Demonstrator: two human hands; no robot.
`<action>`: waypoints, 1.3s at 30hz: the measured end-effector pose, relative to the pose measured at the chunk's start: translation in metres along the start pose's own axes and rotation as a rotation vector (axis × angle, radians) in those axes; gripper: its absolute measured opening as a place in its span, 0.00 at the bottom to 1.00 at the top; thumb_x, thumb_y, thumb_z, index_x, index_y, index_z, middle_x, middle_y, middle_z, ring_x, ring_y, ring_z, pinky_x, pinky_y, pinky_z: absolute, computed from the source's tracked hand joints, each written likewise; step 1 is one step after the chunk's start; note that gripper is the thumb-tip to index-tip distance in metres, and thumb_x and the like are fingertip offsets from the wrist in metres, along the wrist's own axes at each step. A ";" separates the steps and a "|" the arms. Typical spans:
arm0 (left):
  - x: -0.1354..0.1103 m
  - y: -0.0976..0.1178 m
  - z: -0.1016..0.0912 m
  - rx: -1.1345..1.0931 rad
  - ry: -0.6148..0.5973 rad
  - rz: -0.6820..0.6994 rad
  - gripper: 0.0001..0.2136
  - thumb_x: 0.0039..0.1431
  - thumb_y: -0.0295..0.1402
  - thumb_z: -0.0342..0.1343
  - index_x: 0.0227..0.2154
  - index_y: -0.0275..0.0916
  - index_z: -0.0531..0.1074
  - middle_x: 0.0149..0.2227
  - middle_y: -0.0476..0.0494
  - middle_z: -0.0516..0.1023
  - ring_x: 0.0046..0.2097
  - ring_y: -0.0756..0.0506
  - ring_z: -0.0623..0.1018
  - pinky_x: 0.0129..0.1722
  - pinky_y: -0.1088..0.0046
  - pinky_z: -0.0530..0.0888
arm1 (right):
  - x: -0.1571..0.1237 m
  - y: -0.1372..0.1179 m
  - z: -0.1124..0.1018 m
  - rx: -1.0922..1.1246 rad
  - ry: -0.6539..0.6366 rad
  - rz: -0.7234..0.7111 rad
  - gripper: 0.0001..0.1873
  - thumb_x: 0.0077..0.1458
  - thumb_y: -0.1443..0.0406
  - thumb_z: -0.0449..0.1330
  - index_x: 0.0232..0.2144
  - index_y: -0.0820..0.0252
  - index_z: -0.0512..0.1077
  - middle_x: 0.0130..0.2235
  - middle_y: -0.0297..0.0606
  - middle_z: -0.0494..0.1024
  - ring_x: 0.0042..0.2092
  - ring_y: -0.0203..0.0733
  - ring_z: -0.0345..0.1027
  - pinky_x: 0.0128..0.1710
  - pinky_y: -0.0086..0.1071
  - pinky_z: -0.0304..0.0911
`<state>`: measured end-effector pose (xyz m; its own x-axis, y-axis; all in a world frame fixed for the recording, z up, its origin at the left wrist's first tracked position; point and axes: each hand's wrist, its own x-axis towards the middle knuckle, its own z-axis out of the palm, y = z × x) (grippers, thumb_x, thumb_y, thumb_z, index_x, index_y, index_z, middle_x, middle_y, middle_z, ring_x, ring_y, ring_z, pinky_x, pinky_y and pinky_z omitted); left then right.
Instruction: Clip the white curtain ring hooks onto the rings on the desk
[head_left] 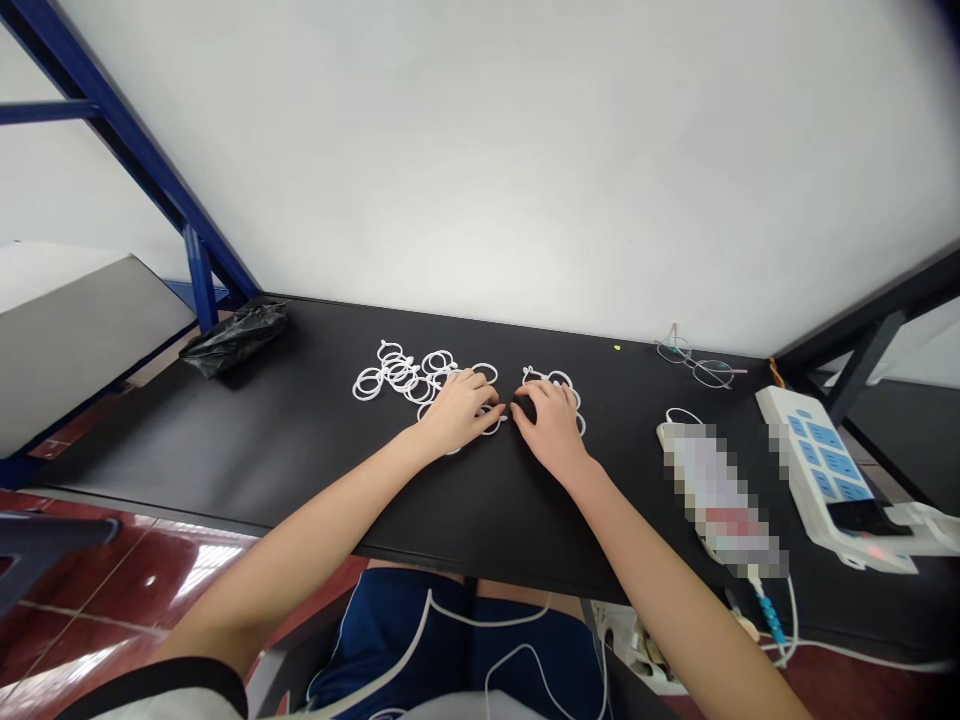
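Several white plastic rings (401,372) lie in a loose pile on the black table (300,460), and a smaller cluster of rings (559,382) sits to the right. My left hand (457,410) rests palm down on the right edge of the big pile, its fingers curled over a ring. My right hand (551,420) lies just beside it, fingers bent onto the small cluster. The fingertips of both hands nearly meet. What each hand grips under its fingers is hidden.
A crumpled black plastic bag (236,338) lies at the back left. A pair of glasses (701,365) sits at the back right. A white power strip (825,470) and a blurred-out phone (716,490) with a cable lie on the right. Blue frame bars (150,170) rise at left.
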<state>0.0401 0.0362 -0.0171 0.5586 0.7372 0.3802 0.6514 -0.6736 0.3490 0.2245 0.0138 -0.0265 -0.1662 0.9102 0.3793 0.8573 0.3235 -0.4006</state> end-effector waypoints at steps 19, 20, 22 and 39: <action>0.001 0.001 -0.002 -0.002 -0.033 0.017 0.08 0.65 0.35 0.51 0.33 0.38 0.73 0.34 0.44 0.72 0.41 0.43 0.70 0.44 0.63 0.67 | 0.007 0.007 -0.002 0.081 0.049 0.113 0.09 0.57 0.66 0.55 0.41 0.58 0.70 0.32 0.37 0.79 0.39 0.49 0.71 0.50 0.47 0.56; 0.001 0.000 -0.002 -0.001 -0.032 0.018 0.08 0.65 0.35 0.52 0.33 0.37 0.73 0.34 0.44 0.72 0.41 0.43 0.70 0.44 0.63 0.67 | 0.007 0.006 -0.003 0.097 0.058 0.119 0.09 0.57 0.66 0.55 0.41 0.58 0.70 0.32 0.37 0.79 0.39 0.48 0.71 0.50 0.47 0.56; 0.001 0.000 -0.002 0.002 -0.028 0.018 0.08 0.65 0.35 0.52 0.33 0.37 0.73 0.34 0.44 0.72 0.41 0.43 0.70 0.45 0.63 0.67 | 0.007 0.004 -0.004 0.140 0.086 0.128 0.08 0.58 0.66 0.54 0.41 0.58 0.69 0.32 0.36 0.80 0.38 0.48 0.72 0.51 0.47 0.56; 0.002 0.006 -0.008 -0.080 0.171 0.004 0.13 0.65 0.38 0.51 0.46 0.36 0.69 0.41 0.39 0.74 0.42 0.42 0.72 0.45 0.62 0.69 | 0.003 -0.018 -0.015 0.806 0.272 0.136 0.16 0.60 0.60 0.59 0.50 0.55 0.66 0.44 0.42 0.81 0.44 0.46 0.77 0.49 0.43 0.68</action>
<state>0.0411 0.0332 -0.0070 0.4611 0.7192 0.5198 0.6025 -0.6837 0.4116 0.2158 0.0069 -0.0059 0.1238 0.8938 0.4310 0.2366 0.3952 -0.8876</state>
